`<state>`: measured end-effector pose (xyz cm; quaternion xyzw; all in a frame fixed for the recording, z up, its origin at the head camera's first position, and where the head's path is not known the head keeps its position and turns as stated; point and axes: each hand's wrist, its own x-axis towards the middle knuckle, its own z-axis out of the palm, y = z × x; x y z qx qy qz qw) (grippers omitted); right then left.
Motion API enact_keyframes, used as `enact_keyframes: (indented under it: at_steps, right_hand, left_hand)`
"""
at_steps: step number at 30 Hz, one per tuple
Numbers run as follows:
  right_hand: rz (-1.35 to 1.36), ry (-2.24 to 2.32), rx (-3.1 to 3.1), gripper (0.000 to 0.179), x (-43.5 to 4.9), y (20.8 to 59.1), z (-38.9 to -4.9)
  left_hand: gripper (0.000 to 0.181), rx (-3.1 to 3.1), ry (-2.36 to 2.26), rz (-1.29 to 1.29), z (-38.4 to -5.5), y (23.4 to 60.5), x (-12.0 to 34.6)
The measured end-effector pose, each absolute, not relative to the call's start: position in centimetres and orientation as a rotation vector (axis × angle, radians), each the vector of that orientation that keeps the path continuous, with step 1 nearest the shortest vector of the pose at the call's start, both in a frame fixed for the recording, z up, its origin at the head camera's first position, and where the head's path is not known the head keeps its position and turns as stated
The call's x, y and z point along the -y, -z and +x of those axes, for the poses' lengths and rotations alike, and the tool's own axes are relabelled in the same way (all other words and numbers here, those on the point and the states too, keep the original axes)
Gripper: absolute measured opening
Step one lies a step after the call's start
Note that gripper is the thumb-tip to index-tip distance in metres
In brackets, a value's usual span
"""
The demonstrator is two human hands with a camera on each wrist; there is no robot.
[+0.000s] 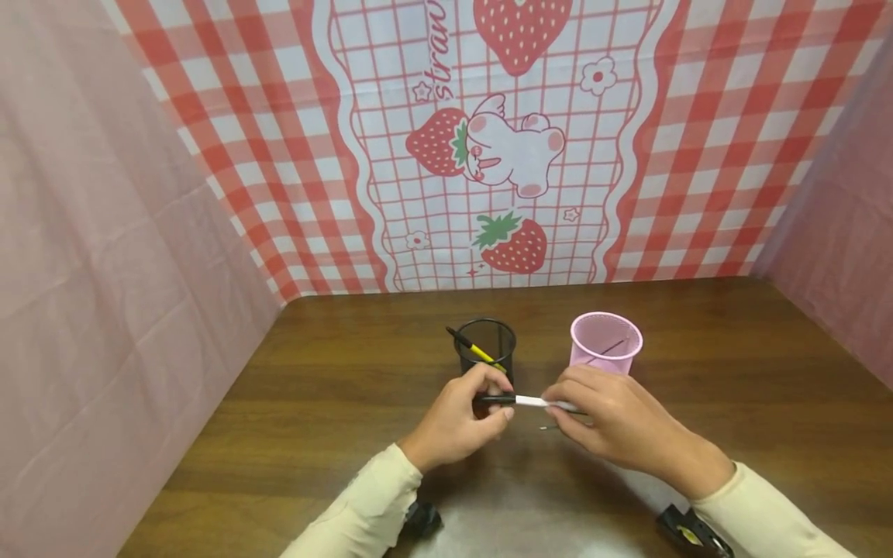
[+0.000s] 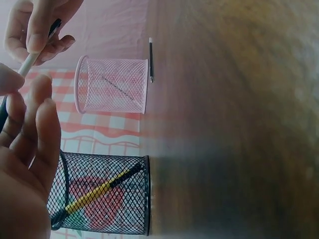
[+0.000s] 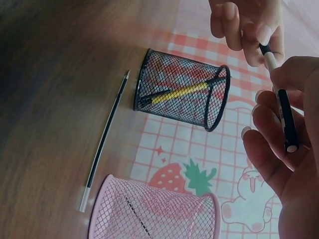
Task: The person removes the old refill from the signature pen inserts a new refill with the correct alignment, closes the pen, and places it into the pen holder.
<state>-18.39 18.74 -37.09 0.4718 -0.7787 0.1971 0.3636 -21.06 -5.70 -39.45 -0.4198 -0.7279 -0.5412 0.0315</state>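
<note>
A black-and-white pen [image 1: 528,401] spans the space between both hands, held above the table. My left hand [image 1: 452,422] pinches its black end between thumb and fingers. The right hand [image 1: 621,418] grips the other end, thumb on the white part; in the right wrist view the black tail [image 3: 287,119] of the pen lies across those fingers. Below the hands, a thin pen refill [image 3: 103,142] with a dark tube and clear end lies on the table between two mesh cups.
A black mesh cup [image 3: 192,110] holds a yellow-and-black pen [image 1: 480,353]. To its right stands a pink mesh cup [image 1: 574,341] with a thin dark refill [image 1: 614,346] leaning inside. Behind the wooden table [image 1: 335,434] hangs a strawberry-patterned cloth [image 1: 279,155].
</note>
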Motion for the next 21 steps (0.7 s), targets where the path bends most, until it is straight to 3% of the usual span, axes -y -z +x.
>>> enact_keyframes:
  at_steps: [9,21]
  right_hand:
    - [1.193,-0.505,2.018,0.026,-19.14,36.88,-18.33]
    - [1.221,-0.552,1.938,0.027,-19.02,36.62,-18.42]
  left_hand:
    - [0.018,2.223,1.834,-1.309,-21.63,40.27,5.88]
    - [0.013,2.193,1.708,-1.234,-21.53,40.24,5.45]
